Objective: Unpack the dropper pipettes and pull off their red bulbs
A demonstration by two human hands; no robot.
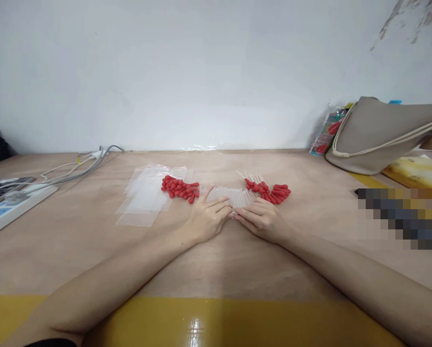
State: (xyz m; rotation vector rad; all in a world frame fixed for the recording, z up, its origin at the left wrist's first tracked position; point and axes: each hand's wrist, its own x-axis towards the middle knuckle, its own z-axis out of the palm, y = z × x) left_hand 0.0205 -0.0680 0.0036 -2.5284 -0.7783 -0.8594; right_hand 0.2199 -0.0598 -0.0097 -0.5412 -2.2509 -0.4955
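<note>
In front of me lies a row of thin clear tubes [226,193] side by side on the table. My left hand [209,214] rests at the near left of the row, index finger lifted, other fingertips closed at a small clear tube end [233,211]. Meeting it from the right, my right hand [261,219] pinches the same spot with thumb and fingers. Fingers hide most of what is between them. A pile of red rubber bulbs [178,187] sits beyond my left hand. More red bulbs [279,193] lie beyond my right hand, some with pale tubes [252,178] attached.
Flat clear plastic bags [143,193] overlap at the left on the wooden table [187,270]. Farther left are a power strip [20,202] and grey cables [89,166]. A beige bag [378,135], a printed packet [328,132] and a yellow package [418,171] stand at the right.
</note>
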